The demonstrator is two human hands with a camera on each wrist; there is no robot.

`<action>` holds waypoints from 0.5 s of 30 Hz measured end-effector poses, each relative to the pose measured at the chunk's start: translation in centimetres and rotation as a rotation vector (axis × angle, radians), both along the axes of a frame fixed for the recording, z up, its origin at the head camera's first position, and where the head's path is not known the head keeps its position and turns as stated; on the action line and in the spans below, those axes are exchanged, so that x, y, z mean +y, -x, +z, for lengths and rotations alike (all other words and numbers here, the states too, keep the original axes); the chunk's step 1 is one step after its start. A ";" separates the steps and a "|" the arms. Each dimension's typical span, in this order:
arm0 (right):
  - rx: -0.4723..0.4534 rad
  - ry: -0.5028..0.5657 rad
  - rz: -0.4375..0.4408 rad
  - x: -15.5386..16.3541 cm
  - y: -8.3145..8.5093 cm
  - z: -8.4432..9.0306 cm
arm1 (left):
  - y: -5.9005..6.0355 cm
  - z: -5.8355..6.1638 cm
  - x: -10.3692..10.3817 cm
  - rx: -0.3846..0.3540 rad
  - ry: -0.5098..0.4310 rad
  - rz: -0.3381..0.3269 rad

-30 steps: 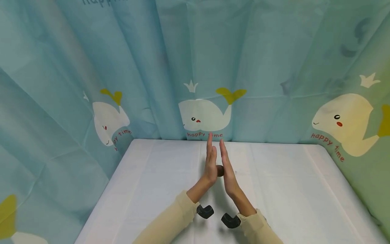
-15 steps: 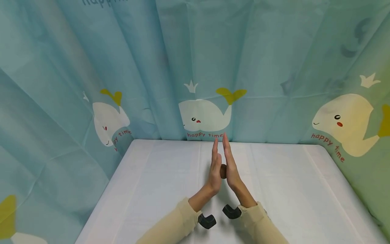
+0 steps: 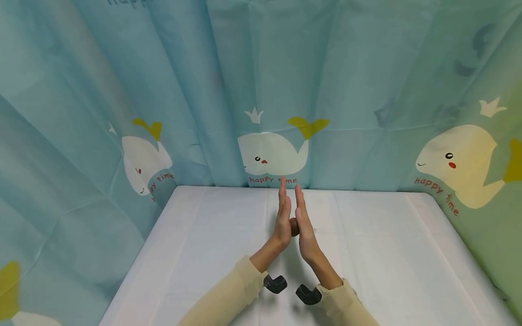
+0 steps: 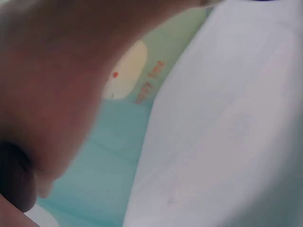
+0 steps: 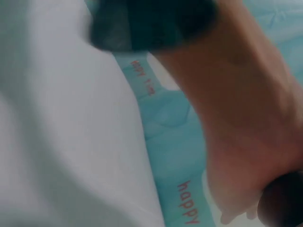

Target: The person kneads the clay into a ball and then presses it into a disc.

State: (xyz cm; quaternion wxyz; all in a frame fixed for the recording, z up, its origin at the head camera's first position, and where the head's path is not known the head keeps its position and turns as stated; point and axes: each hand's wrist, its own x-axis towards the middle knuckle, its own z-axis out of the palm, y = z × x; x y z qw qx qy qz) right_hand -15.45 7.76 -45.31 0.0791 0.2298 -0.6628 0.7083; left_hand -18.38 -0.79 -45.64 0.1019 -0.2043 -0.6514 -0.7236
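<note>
A small dark brown ball (image 3: 294, 227) sits between my two palms, above the table. My left hand (image 3: 284, 224) stands with straight fingers pointing forward, its palm against the ball's left side. From the right, the palm of my right hand (image 3: 306, 233) presses on it, fingers straight too. Both sets of fingertips lean toward each other with a narrow gap between. Seen by the left wrist camera, the ball (image 4: 18, 179) is dark at the lower left, below the right hand (image 4: 52, 104). The right wrist view shows the ball (image 5: 284, 203) beside the left hand (image 5: 246, 142).
Beneath the hands is a white-covered table (image 3: 212, 226). A blue-green curtain (image 3: 359, 90) with printed whales hangs around its far and side edges. Black wrist cameras sit on the sleeves, one on the left (image 3: 275, 284), one on the right (image 3: 308, 295).
Half a second ago both hands were further right, with the right fingertips further forward. Now the left hand has slid forward and the right hand back, the ball staying between the palms, resembling one second ago.
</note>
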 end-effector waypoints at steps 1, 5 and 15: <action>0.003 -0.002 -0.005 0.0 0.1 0.2 | -0.1 -0.1 0.0 -0.001 0.003 -0.004; -0.003 -0.006 -0.038 0.4 0.9 0.5 | -0.9 -0.2 0.3 0.016 0.026 -0.025; -0.083 0.024 -0.010 0.6 1.9 -1.5 | -1.9 0.4 0.2 0.023 0.023 -0.032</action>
